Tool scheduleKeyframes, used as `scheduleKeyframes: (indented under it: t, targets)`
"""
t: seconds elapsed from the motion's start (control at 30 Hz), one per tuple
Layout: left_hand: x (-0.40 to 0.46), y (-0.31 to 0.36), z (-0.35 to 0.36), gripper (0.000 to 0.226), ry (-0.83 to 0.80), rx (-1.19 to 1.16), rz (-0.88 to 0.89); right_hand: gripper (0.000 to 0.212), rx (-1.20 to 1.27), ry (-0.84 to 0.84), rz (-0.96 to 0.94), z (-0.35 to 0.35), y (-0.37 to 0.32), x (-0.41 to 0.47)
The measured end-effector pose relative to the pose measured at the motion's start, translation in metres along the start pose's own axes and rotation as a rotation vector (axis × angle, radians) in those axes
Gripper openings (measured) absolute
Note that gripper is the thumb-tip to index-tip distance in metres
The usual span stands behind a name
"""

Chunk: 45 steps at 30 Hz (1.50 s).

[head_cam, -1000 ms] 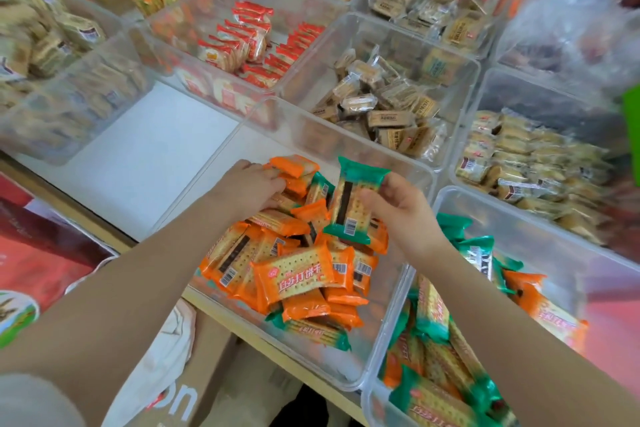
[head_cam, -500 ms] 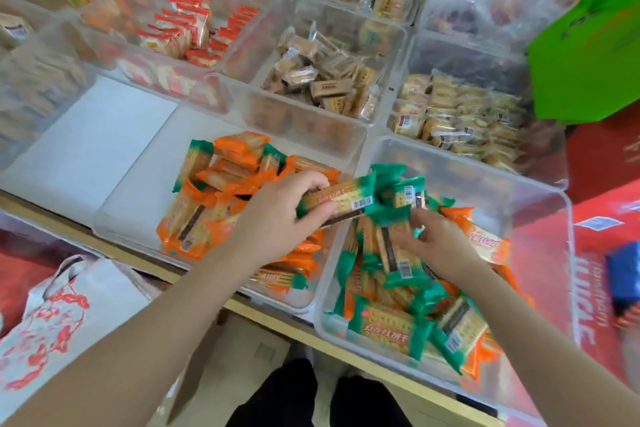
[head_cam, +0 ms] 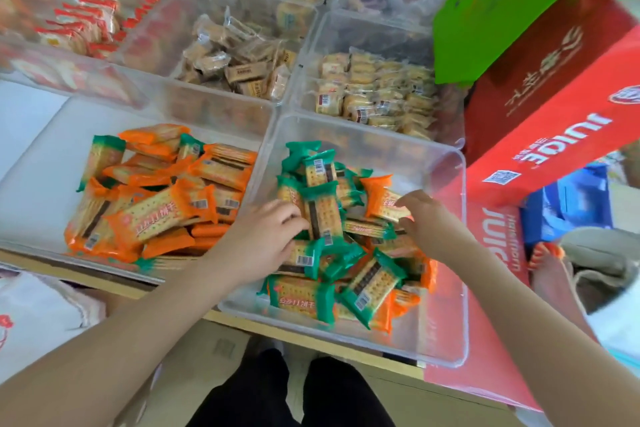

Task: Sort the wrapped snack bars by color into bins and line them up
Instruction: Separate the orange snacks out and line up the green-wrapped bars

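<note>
Two clear bins stand side by side at the shelf's front edge. The left bin point(head_cam: 41, 170) holds mostly orange-wrapped bars point(head_cam: 156, 215), with a green-wrapped one point(head_cam: 102, 159) at its far left. In the right bin point(head_cam: 446, 288) lies a heap of green-wrapped bars point(head_cam: 301, 298) with a few orange ones mixed in. My left hand point(head_cam: 263, 243) reaches into the right bin, its curled fingers on a green bar point(head_cam: 323, 215) on top of the heap. My right hand point(head_cam: 427, 222) pinches an orange bar point(head_cam: 381, 199) at the heap's far right side.
Behind stand more clear bins: red-wrapped snacks point(head_cam: 86, 21), beige packets point(head_cam: 239, 62) and yellow packets point(head_cam: 374, 94). A red juice carton point(head_cam: 554, 107), a green box point(head_cam: 502, 3) and a blue box point(head_cam: 568, 204) crowd the right. My legs point(head_cam: 291, 392) are below the shelf edge.
My view has swung right. My left hand carried a green bar from over the left bin into the right bin. My right hand moved from the green heap to an orange bar.
</note>
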<state>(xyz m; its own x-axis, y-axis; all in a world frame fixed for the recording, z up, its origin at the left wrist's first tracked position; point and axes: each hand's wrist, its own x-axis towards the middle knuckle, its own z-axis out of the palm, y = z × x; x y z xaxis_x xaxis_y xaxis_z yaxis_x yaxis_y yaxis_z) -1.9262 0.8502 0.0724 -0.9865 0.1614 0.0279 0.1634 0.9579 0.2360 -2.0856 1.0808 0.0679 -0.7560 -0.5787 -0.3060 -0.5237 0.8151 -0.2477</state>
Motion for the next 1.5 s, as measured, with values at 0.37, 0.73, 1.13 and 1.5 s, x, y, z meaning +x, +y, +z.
scheduleKeyframes:
  t: [0.37,0.73,1.13,1.5]
  targets:
    - [0.079,0.042,-0.008,0.047,0.024,-0.321,-0.221,0.027,-0.14,-0.121,-0.033,0.001,0.012,0.044]
    - [0.09,0.061,-0.002,0.013,0.295,-0.975,-0.657,0.029,1.017,-0.13,0.274,-0.027,0.004,0.048]
    - [0.041,0.02,-0.018,0.018,0.556,-0.995,-0.898,0.012,0.594,-0.13,0.3,0.002,-0.016,0.077]
    - [-0.033,-0.077,-0.051,0.039,0.667,-0.394,-0.811,0.032,0.66,0.179,-0.374,-0.057,-0.146,0.045]
